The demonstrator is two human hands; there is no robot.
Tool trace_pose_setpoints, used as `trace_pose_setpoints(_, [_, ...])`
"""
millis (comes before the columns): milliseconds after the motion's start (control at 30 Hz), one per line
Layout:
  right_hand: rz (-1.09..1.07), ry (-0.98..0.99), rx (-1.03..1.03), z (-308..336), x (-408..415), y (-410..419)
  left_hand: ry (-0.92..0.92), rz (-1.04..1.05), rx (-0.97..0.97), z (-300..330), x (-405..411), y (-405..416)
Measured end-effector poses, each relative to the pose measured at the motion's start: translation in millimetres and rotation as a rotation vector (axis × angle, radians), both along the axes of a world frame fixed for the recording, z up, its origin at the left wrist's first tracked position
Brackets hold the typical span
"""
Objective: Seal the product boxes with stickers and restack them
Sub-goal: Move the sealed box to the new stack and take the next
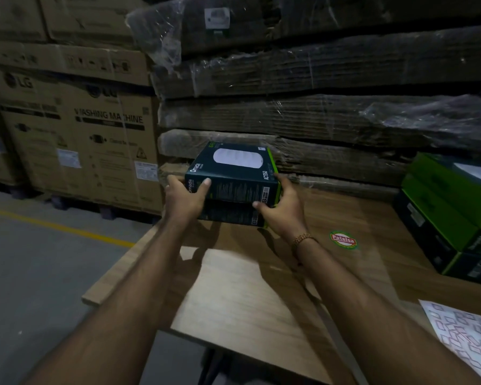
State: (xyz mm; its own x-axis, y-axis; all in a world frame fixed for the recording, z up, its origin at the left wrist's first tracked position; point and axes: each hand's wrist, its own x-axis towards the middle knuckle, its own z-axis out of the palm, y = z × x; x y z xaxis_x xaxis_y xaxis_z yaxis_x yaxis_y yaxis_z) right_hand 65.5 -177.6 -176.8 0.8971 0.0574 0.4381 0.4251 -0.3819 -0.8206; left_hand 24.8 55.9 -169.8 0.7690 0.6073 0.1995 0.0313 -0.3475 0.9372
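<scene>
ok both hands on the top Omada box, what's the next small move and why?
Probably square the top Omada box onto the box beneath and then let go. The left hand and right hand grip its two sides, and it appears to sit on the lower box at the far side of the wooden table. More boxes wait at right, by the sticker sheet.

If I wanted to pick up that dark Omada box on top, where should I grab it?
Probably by its two short ends, coming from the near side, as the left hand and right hand do now. The top Omada box lies flat on another box, so its underside is covered; the end faces are free, with thumbs on the near face.
</scene>
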Motion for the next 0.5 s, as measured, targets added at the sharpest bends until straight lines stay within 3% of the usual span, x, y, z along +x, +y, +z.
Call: trace_pose_setpoints(500, [-0.142,-0.172,0.105,21,-65,-69,-0.243,-0.077,0.116,21,-68,-56])
